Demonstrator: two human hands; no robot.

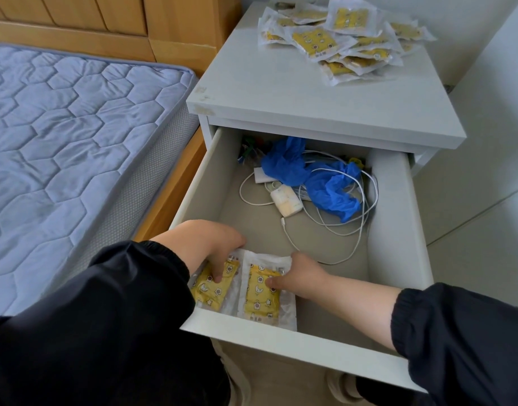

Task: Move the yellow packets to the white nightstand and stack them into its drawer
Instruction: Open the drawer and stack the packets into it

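Room: bedside corner, with a wooden bed frame (175, 197) and a blue quilted mattress (61, 136) on the left and pale floor tiles on the right.
Nightstand: white nightstand (296, 92) just beside the bed, its top scuffed at the near left corner.
Drawer: top drawer (310, 344) pulled well out, grey inside with white walls.
Loose packets: a heap of yellow packets (342, 39) in clear wrappers lies on the far right part of the nightstand top, overlapping at all angles.
Left packet: left yellow packet (211, 291) at the drawer's near left corner, touching the front wall and partly hidden by the sleeve.
Right packet: right yellow packet (262, 297) just beside it, their clear edges touching, its near end leaning on the front wall.
Left hand: left hand (214, 244) reaches down into the drawer, fingers curled onto the left packet and pressing it, thumb side out of sight.
Right hand: right hand (298, 276) has its fingertips on the top of the right packet; whether it pinches the wrapper or only presses is hard to tell.
Sleeves: both arms in black sleeves (105, 323) with gathered cuffs.
Drawer back: white charging cables (334, 218), a white power adapter (285, 200) and crumpled blue plastic (310, 177) lie well apart from the two packets.
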